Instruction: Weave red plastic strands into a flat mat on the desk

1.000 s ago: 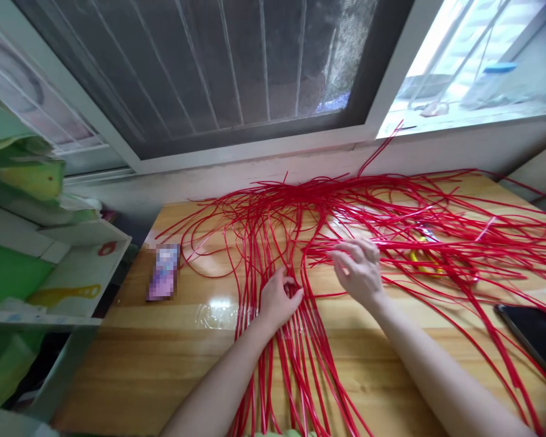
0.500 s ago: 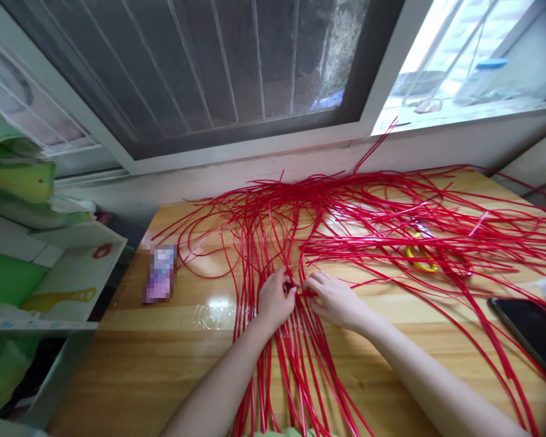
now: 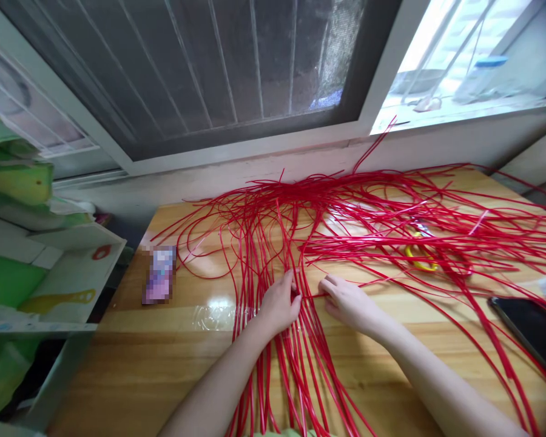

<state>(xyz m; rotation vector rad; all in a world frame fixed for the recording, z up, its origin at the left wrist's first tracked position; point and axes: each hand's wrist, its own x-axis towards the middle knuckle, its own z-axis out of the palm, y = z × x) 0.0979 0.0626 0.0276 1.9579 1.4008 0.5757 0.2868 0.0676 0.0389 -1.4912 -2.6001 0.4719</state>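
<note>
Left hand (image 3: 279, 303): over the lengthwise strands (image 3: 250, 261) near the middle of the desk (image 3: 164, 358), fingers bent toward the thumb; grip narrow, but whether it pinches a strand I cannot tell.
Right hand (image 3: 339, 298): just right of those strands and apart from the left hand; grip closed on the cross strand (image 3: 312, 297), thumb against the bent fingers.
Cross strand: red, running sideways between the two hands, over some of the lengthwise strands.
Lengthwise strands: red, from the far part of the desk, under the left hand and down to the near edge, spreading slightly there.
Pile (image 3: 309, 189): tangled red strands along the far edge, by the wall below the window (image 3: 186, 79), with many loose ends reaching right.
Tape (image 3: 216, 317): clear, lying flat left of the left hand and reaching the lengthwise strands.
Yellow loop (image 3: 421, 260): right of centre, partly under red strands.
Phone (image 3: 528, 334): dark, at the right, strands lying over part of it.
Pixelated item (image 3: 160, 275): pink and purple, on the desk's left side.
Shelf (image 3: 75, 273): left of the desk, bearing a red ring (image 3: 101, 252) and a yellow tool (image 3: 57, 301).
</note>
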